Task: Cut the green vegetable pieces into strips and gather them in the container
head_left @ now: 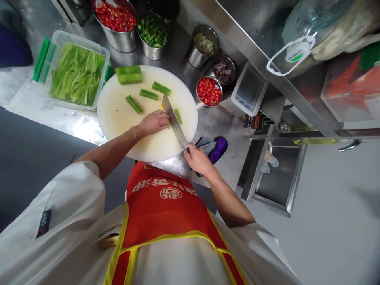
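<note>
Three green stalk pieces lie loose on the white board, where a nudge could roll them. The left hand bunches its fingers just beside the cleaver; I can't tell what they pinch, but one slip could nick a fingertip. The right hand's fingers wrap the handle; a slack grip might skew the blade.

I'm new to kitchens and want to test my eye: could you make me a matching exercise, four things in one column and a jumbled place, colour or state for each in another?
Column one
1. Left hand
2. Right hand
3. Cutting board
4. Apron

Column two
A. Red with yellow edging
B. Gripping the knife
C. White and rounded
D. Fingers beside the blade

Pairs: 1-D, 2-B, 3-C, 4-A
</note>
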Action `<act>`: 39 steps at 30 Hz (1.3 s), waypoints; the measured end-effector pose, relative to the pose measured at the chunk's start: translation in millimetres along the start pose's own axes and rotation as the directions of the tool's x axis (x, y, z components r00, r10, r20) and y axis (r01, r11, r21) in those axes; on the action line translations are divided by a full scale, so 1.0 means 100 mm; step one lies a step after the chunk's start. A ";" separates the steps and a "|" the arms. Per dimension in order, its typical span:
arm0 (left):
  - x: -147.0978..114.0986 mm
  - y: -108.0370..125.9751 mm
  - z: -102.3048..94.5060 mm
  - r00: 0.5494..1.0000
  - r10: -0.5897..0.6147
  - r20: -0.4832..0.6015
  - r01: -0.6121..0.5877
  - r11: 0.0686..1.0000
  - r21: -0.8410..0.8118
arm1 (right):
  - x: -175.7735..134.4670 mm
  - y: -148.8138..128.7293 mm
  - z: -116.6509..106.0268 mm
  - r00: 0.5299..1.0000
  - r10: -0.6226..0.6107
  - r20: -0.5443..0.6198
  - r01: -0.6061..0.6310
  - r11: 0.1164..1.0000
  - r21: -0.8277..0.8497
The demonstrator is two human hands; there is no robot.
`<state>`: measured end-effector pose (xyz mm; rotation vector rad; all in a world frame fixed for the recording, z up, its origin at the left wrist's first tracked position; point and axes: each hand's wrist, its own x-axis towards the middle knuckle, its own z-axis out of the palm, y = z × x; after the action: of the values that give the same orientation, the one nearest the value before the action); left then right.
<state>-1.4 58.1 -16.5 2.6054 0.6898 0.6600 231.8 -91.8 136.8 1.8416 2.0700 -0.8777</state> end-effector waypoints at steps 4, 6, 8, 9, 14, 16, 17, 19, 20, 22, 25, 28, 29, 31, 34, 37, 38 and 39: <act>0.00 0.01 -0.01 1.000 -0.010 -0.015 0.010 1.000 -0.028 | 0.10 0.00 0.07 1.000 0.000 0.002 0.000 1.000 -0.001; -0.01 0.02 -0.02 1.000 -0.018 -0.024 0.017 0.999 -0.042 | 0.10 0.00 0.04 1.000 0.003 -0.001 -0.003 1.000 0.002; -0.01 0.03 -0.02 0.999 -0.022 -0.028 0.021 0.999 -0.039 | 0.06 0.00 -0.01 1.000 0.003 -0.011 -0.003 1.000 0.009; -0.02 0.03 -0.02 0.999 -0.022 -0.029 0.021 0.999 -0.034 | 0.03 -0.01 -0.04 1.000 -0.001 -0.018 0.002 1.000 0.012; -0.03 0.03 -0.03 1.000 -0.027 -0.007 0.027 0.999 -0.042 | -0.13 -0.04 -0.14 0.999 -0.018 -0.032 0.018 1.000 0.002; -0.03 0.03 -0.03 0.999 -0.035 0.000 0.035 0.998 -0.052 | -0.15 -0.05 -0.14 1.000 -0.017 -0.023 0.017 1.000 -0.005; -0.03 0.03 -0.03 0.999 -0.041 -0.001 0.041 0.998 -0.054 | -0.14 -0.05 -0.13 1.000 -0.016 -0.018 0.016 1.000 -0.007; -0.04 0.03 -0.02 0.999 -0.044 -0.003 0.044 0.998 -0.045 | -0.09 -0.06 -0.07 1.000 -0.010 -0.002 0.010 1.000 -0.014; -0.04 0.03 -0.02 0.999 -0.044 -0.002 0.043 0.998 -0.039 | -0.06 -0.07 -0.03 1.000 -0.003 0.008 0.003 1.000 -0.021; -0.04 0.03 -0.03 0.999 -0.039 0.002 0.039 0.999 -0.029 | 0.02 -0.08 0.03 1.000 0.009 0.025 -0.008 0.999 -0.033; -0.04 0.04 -0.04 1.000 -0.031 0.006 0.031 1.000 0.003 | 0.10 -0.09 0.06 1.000 0.012 0.029 -0.011 0.999 -0.035; -0.05 0.05 -0.04 1.000 -0.024 -0.012 0.024 0.999 0.045 | 0.06 -0.08 -0.02 1.000 0.001 0.012 -0.001 1.000 -0.018; -0.06 0.06 -0.03 0.999 -0.024 -0.022 0.025 0.998 0.050 | 0.03 -0.08 -0.05 1.000 -0.006 0.002 0.006 1.000 -0.013; -0.08 0.06 -0.02 0.999 -0.023 -0.036 0.025 0.998 0.051 | -0.04 -0.07 -0.11 1.000 -0.019 -0.007 0.019 1.000 -0.012; -0.10 0.06 0.00 0.999 -0.034 -0.042 0.036 0.999 0.033 | -0.09 -0.08 -0.14 1.000 -0.024 0.011 0.024 0.999 -0.030; -0.10 0.06 0.00 0.998 -0.049 -0.042 0.049 0.999 0.001 | -0.04 -0.09 -0.08 0.999 -0.014 0.045 0.016 0.999 -0.042; -0.10 0.06 -0.01 0.998 -0.052 -0.042 0.052 0.999 -0.005 | -0.01 -0.10 -0.05 0.998 -0.006 0.055 0.008 0.999 -0.044; -0.09 0.06 -0.01 0.998 -0.053 -0.042 0.053 0.999 -0.008 | 0.02 -0.10 -0.02 0.998 0.003 0.060 0.000 0.999 -0.044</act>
<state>-6.9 48.6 -16.4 2.5645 0.7654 0.7013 222.4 -89.0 139.6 1.7721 2.0350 -0.8695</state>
